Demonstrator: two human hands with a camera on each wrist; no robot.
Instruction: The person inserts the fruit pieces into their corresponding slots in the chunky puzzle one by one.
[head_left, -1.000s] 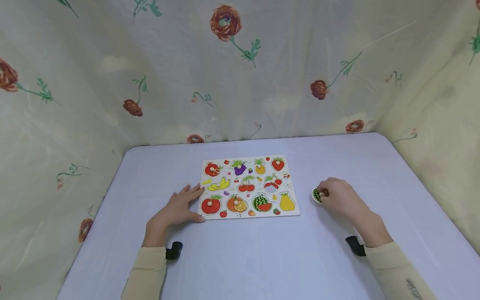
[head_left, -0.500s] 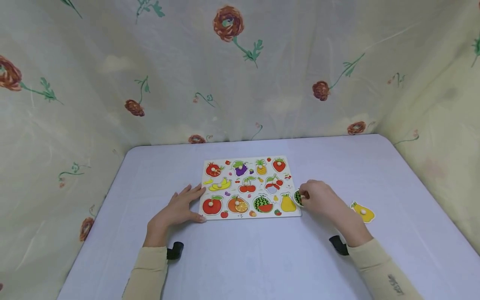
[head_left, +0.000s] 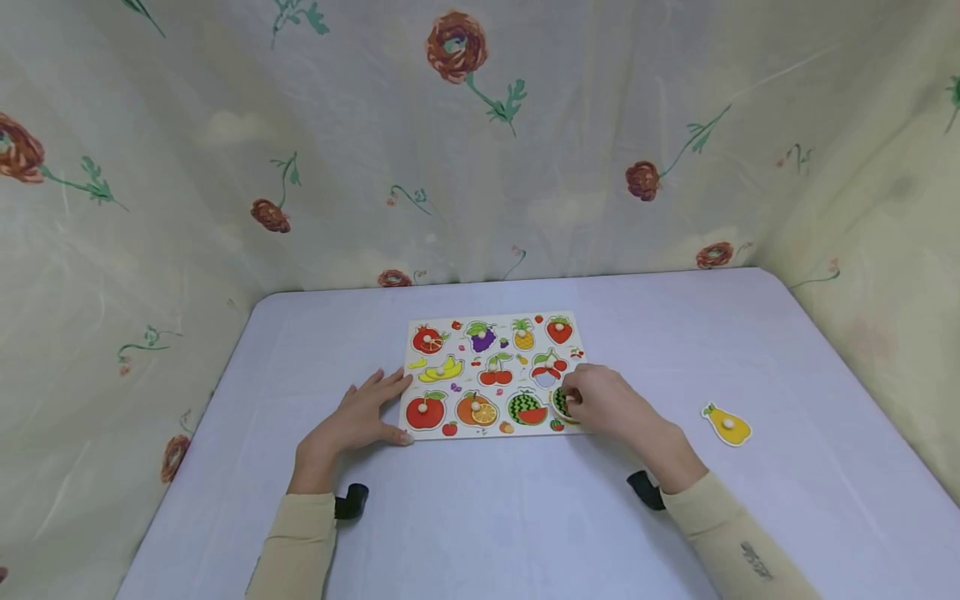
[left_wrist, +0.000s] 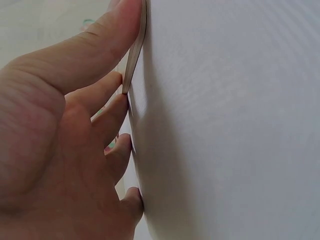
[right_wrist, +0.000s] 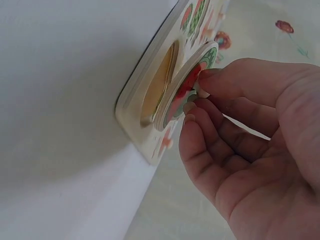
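Observation:
A white wooden fruit puzzle board (head_left: 477, 385) lies on the table. My left hand (head_left: 356, 423) rests flat at its left edge, fingers spread, thumb at the near corner. In the left wrist view the fingertips (left_wrist: 123, 147) touch that edge. My right hand (head_left: 611, 404) pinches a round watermelon puzzle piece (right_wrist: 186, 89) by its knob. The piece is tilted just over the pear-shaped recess (right_wrist: 159, 85) at the board's near right corner, partly hiding it. Left of it shows the watermelon recess (head_left: 527, 408), which has no knob.
A yellow pear puzzle piece (head_left: 727, 424) with a white knob lies on the table (head_left: 480, 517), right of the board. Several knobbed fruit pieces sit in the board, such as the apple (head_left: 425, 411). A flowered curtain (head_left: 337, 125) hangs behind the table.
My right hand has carried the watermelon piece leftward from the table to over the board's right end. The pear piece has come into sight from behind my arm. The left hand stays put.

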